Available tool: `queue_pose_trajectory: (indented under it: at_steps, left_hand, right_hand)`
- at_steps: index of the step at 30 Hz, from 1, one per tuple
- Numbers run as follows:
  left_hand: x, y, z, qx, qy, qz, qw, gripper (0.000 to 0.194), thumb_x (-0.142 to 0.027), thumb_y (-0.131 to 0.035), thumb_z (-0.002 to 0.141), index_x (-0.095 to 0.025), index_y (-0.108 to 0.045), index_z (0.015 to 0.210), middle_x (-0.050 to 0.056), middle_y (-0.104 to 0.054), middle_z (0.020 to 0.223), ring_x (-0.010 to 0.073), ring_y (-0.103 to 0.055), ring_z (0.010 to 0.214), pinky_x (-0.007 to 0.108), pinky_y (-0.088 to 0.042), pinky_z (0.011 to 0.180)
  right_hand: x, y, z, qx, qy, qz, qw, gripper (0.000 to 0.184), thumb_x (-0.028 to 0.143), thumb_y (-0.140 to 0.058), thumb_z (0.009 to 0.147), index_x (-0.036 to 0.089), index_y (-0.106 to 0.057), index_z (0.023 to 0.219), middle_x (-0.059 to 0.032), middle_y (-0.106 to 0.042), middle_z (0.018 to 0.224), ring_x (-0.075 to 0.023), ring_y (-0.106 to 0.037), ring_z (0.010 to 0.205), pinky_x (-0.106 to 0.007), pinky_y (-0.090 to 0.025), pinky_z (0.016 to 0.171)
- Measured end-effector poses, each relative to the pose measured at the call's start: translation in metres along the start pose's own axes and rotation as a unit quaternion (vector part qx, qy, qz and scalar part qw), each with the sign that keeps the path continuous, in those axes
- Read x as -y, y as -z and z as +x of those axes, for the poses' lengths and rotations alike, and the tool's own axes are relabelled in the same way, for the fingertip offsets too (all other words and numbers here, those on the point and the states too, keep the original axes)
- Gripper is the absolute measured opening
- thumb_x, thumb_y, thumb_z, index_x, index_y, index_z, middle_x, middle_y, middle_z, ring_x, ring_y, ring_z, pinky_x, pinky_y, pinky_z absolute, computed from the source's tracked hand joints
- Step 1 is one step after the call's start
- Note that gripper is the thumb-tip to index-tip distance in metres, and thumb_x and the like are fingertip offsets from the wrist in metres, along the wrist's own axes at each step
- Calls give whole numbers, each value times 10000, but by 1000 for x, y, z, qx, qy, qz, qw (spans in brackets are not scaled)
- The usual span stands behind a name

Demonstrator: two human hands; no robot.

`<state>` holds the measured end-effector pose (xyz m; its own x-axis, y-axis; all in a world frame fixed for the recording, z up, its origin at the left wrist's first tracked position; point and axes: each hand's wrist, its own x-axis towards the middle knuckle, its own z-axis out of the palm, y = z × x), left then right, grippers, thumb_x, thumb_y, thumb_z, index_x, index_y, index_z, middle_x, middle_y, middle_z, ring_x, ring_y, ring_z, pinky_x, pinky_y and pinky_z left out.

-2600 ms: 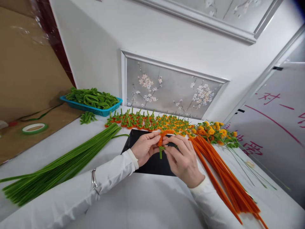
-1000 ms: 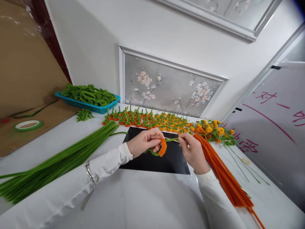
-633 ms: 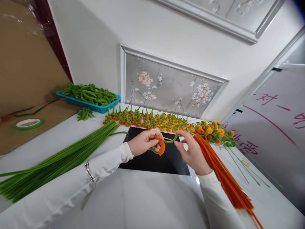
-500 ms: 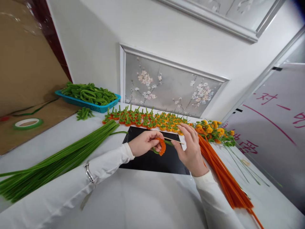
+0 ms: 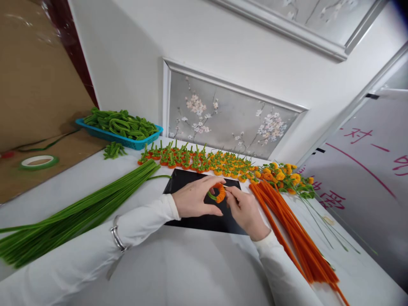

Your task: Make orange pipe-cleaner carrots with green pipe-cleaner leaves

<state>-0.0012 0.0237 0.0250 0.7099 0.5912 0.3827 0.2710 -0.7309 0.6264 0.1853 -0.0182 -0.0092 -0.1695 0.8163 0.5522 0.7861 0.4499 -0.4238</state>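
My left hand (image 5: 195, 199) pinches a small coil of orange and green pipe cleaner (image 5: 218, 193) over a black sheet (image 5: 194, 221) on the white table. My right hand (image 5: 244, 208) is closed at the coil's right side, its fingertips pressed on the coil's edge. Both hands meet around the coil above the sheet. Part of the coil is hidden behind my fingers.
A long bundle of green pipe cleaners (image 5: 76, 214) lies to the left, orange ones (image 5: 293, 231) to the right. Several finished orange-and-green pieces (image 5: 197, 161) line the back, yellow flowers (image 5: 285, 174) beside them. A blue tray of green bends (image 5: 119, 129) and a tape roll (image 5: 38, 161) stand far left.
The loose green end that my right hand was pulling out to the right is now wound in. My right hand has come in close against the coil.
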Motion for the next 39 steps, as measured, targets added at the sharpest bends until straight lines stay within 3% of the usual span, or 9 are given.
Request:
queue_pose_trajectory:
  at_steps: [4, 8, 14, 19, 26, 30, 33, 36, 39]
  left_hand:
    - [-5, -1, -2, -6, -15, 86, 996, 364, -266, -610, 764, -177, -534, 1109, 72, -586, 1028, 179, -561, 844, 304, -451, 779]
    - [-8, 2, -2, 18, -38, 83, 996, 492, -360, -691, 679, -170, -525, 1101, 65, -577, 1015, 187, -550, 845, 297, -447, 769]
    - [-8, 0, -2, 8, -58, 88, 994, 148, -172, -547, 752, -142, -580, 893, 25, -561, 783, 126, -492, 651, 230, -404, 619]
    - [2, -1, 0, -2, -42, 19, 999, 154, -161, -491, 802, -136, -628, 869, 41, -612, 802, 122, -540, 691, 222, -425, 662]
    - [14, 6, 6, 2, 64, -149, 987, 197, -222, -512, 815, -100, -652, 881, 14, -595, 651, 98, -526, 574, 206, -428, 554]
    - [13, 2, 9, -54, 80, -209, 973, 182, -193, -534, 787, -99, -621, 916, 8, -604, 678, 98, -557, 599, 216, -459, 592]
    - [10, -3, 9, -89, 92, -217, 968, 125, -185, -556, 771, -117, -577, 873, 8, -615, 721, 109, -594, 646, 228, -489, 631]
    - [6, -5, 8, -106, 94, -198, 970, 79, -200, -551, 781, -129, -568, 813, 5, -611, 721, 116, -606, 665, 235, -504, 647]
    - [5, -6, 7, -101, 89, -193, 972, 92, -206, -553, 783, -129, -582, 824, 14, -628, 733, 125, -616, 675, 250, -519, 659]
  right_hand:
    - [5, 2, -1, 1, 30, -19, 999, 225, 242, -419, 904, 182, -627, 841, -34, -656, 699, -141, -595, 613, -222, -404, 587]
    - [7, 2, -3, -24, 53, -42, 997, 210, 263, -452, 900, 179, -641, 863, -51, -683, 757, -156, -625, 685, -222, -409, 627]
    - [9, 2, -3, -13, 32, -45, 998, 282, 329, -458, 905, 179, -640, 750, -5, -608, 555, -115, -557, 499, -205, -366, 530]
    - [7, 5, -2, -12, 20, -18, 1000, 276, 317, -445, 910, 182, -616, 741, 2, -580, 557, -104, -536, 502, -193, -362, 533]
    - [0, 15, -2, -40, -13, 17, 999, 289, 314, -439, 909, 192, -570, 682, 12, -547, 547, -99, -500, 495, -196, -361, 514]
    - [6, 14, 0, 3, -52, 112, 992, 186, 319, -450, 893, 193, -583, 856, 12, -602, 609, -104, -544, 509, -199, -408, 510]
    - [15, 4, 1, 36, -107, 247, 962, 213, 361, -500, 856, 177, -536, 956, -14, -638, 732, -118, -587, 566, -221, -466, 534]
    - [23, -6, 3, 29, -142, 319, 937, 285, 351, -606, 776, 172, -536, 986, -30, -652, 803, -129, -596, 622, -243, -488, 568]
    - [25, -11, 5, 12, -161, 339, 927, 243, 299, -600, 769, 161, -566, 966, -37, -654, 800, -129, -584, 634, -242, -469, 572]
